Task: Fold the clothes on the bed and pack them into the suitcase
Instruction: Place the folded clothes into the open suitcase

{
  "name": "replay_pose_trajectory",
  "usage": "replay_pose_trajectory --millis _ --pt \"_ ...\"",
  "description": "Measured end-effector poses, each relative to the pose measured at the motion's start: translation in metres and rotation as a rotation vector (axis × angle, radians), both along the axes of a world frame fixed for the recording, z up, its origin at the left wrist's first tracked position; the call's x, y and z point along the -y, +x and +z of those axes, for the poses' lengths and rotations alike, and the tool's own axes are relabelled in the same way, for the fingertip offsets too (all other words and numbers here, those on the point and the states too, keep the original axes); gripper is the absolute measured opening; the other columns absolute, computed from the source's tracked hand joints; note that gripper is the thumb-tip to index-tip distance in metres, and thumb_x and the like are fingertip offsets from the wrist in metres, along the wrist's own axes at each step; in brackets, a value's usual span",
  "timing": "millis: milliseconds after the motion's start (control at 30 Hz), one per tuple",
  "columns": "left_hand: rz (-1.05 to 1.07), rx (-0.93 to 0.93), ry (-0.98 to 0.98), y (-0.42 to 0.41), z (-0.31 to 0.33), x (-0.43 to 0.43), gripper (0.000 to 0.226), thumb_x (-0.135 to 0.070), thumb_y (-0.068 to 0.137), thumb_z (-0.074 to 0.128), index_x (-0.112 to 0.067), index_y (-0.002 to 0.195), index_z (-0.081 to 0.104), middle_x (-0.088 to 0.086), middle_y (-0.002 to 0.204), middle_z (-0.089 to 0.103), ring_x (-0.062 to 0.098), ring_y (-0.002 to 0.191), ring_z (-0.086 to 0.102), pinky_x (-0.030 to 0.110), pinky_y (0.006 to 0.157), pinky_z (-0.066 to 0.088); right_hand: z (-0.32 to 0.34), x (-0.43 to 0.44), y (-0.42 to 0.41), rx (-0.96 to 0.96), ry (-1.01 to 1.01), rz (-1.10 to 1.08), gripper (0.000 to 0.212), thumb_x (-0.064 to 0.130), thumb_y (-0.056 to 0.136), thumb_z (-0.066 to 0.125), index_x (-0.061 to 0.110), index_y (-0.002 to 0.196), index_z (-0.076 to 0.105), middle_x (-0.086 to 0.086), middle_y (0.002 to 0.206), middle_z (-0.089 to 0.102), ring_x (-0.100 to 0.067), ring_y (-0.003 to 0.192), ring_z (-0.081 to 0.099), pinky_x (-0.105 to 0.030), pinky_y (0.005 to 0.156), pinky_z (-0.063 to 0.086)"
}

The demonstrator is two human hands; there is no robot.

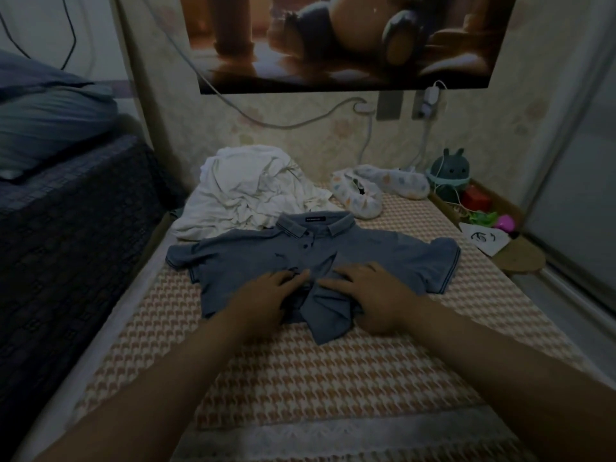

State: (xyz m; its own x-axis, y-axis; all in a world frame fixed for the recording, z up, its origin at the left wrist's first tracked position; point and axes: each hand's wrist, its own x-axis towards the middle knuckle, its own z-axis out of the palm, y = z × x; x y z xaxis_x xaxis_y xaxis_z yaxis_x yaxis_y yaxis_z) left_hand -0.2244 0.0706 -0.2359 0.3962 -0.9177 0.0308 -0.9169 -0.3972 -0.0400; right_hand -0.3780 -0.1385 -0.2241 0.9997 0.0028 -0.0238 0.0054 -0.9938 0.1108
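Head view. Spread face up in the middle of the bed (pixel 300 378): blue polo shirt (pixel 366 248), collar toward the wall, both short sleeves out to the sides, lower hem rumpled and bunched up near the front edge. Pressed onto that bunch from either side: left hand (pixel 263 295) and right hand (pixel 363 291). Right one flat, palm down, fingers straight and spread, gripping nothing. Left one palm down too, fingertips bent slightly into a crease; cannot tell whether pinching cloth or only pressing.

Behind the shirt, touching its collar: crumpled heap of white clothes (pixel 253 191), unfolded. Just right of that heap: small spotted garment (pixel 366 195), also loose. Farther right, by the wall: green rabbit-eared toy (pixel 450 170) and a sheet of paper (pixel 485 241) with a drawing on it. On the wall above: large poster (pixel 350 38) and a white cable (pixel 300 123). At far left: pillow (pixel 43 121) on a darker, higher surface.

Nowhere in view: the suitcase.

Judged from this, very early in the task. Nothing folded, nothing packed. Most likely smoothing the shirt ahead of a first fold. Left to do: flatten the hem, fold in sleeves and body, repeat for the white heap and the spotted piece, then carry everything over and pack.
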Motion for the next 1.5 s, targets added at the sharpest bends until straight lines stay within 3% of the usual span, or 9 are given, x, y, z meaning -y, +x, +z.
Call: replay_pose_trajectory --millis 167,400,567,667,767,933,1067,1333,1500 --pt "-0.075 0.218 -0.023 0.023 0.002 0.026 0.049 -0.031 0.098 0.048 -0.034 0.146 0.037 0.002 0.140 0.042 0.027 0.116 0.050 0.036 0.082 0.049 0.010 0.008 0.026 0.206 0.325 -0.011 0.008 0.020 0.087 0.057 0.016 0.085 0.064 -0.002 0.081 0.061 -0.021 0.074 0.055 -0.035 0.067 0.042" --pt "0.485 -0.312 -0.617 0.067 0.052 0.047 0.025 -0.014 0.094 0.049 -0.002 0.109 0.065 0.022 0.111 0.065 0.037 0.098 0.061 0.038 0.081 0.048 0.029 0.068 0.065 0.360 1.181 -0.686 0.037 0.032 0.095 0.057 -0.004 0.097 0.069 -0.019 0.095 0.070 -0.028 0.081 0.064 -0.035 0.072 0.052" --pt "0.820 -0.883 -1.111 0.115 0.041 0.040 0.068 -0.035 0.076 0.072 -0.012 0.133 0.041 0.021 0.132 0.054 0.038 0.111 0.058 0.052 0.095 0.050 0.024 0.101 0.083 0.698 1.030 -1.177 0.046 0.033 0.100 0.048 -0.004 0.128 0.051 -0.022 0.128 0.056 -0.038 0.111 0.056 -0.040 0.088 0.047" --pt "0.724 -0.660 -0.906 0.103 0.033 0.033 0.076 -0.016 0.088 0.069 -0.009 0.148 0.024 0.017 0.146 0.039 0.036 0.125 0.046 0.042 0.097 0.046 0.013 0.086 0.086 0.472 0.704 -1.082 0.079 0.042 0.094 0.055 0.005 0.151 0.016 -0.019 0.152 0.027 -0.039 0.135 0.034 -0.048 0.107 0.033" --pt "0.617 -0.531 -0.606 0.086 0.019 0.020 0.059 -0.035 0.089 0.063 -0.001 0.132 0.043 0.018 0.125 0.056 0.038 0.109 0.057 0.039 0.079 0.051 0.005 0.054 0.084 0.538 0.292 -0.610 0.051 0.029 0.091 0.054 0.014 0.139 0.043 -0.013 0.141 0.042 -0.034 0.127 0.041 -0.045 0.104 0.034" --pt "0.724 -0.323 -0.377 0.075 0.003 -0.012 0.022 -0.019 0.099 0.050 -0.003 0.087 0.057 0.010 0.081 0.059 0.019 0.066 0.049 0.029 0.059 0.041 -0.003 -0.007 0.082 0.200 0.412 -0.018 0.047 0.053 0.087 0.053 0.027 0.125 0.057 0.002 0.115 0.050 -0.016 0.102 0.050 -0.034 0.088 0.046" --pt "0.836 -0.314 -0.555 0.085 0.016 -0.041 0.019 -0.011 0.100 0.042 0.001 0.104 0.057 0.020 0.091 0.061 0.034 0.079 0.059 0.033 0.062 0.042 -0.012 -0.020 0.080 0.084 0.352 -0.048 0.058 0.068 0.089 0.041 0.030 0.132 0.053 0.005 0.122 0.054 -0.015 0.107 0.051 -0.036 0.095 0.044" --pt "0.553 0.012 -0.231 0.090 0.020 -0.034 0.030 -0.013 0.089 0.056 -0.012 0.119 0.053 0.012 0.122 0.056 0.029 0.106 0.057 0.038 0.088 0.050 0.004 0.012 0.091 0.324 0.460 -0.208 0.026 0.033 0.098 0.046 0.019 0.093 0.068 0.002 0.096 0.067 -0.017 0.088 0.060 -0.037 0.081 0.051" --pt "0.218 -0.151 -0.177 0.106 0.019 0.014 0.056 0.003 0.088 0.050 -0.031 0.132 0.054 -0.006 0.142 0.043 0.024 0.121 0.051 0.042 0.094 0.048 0.015 0.050 0.109 0.293 0.233 -0.326 0.034 0.027 0.095 0.055 0.023 0.128 0.059 -0.003 0.132 0.054 -0.023 0.116 0.051 -0.034 0.093 0.043"
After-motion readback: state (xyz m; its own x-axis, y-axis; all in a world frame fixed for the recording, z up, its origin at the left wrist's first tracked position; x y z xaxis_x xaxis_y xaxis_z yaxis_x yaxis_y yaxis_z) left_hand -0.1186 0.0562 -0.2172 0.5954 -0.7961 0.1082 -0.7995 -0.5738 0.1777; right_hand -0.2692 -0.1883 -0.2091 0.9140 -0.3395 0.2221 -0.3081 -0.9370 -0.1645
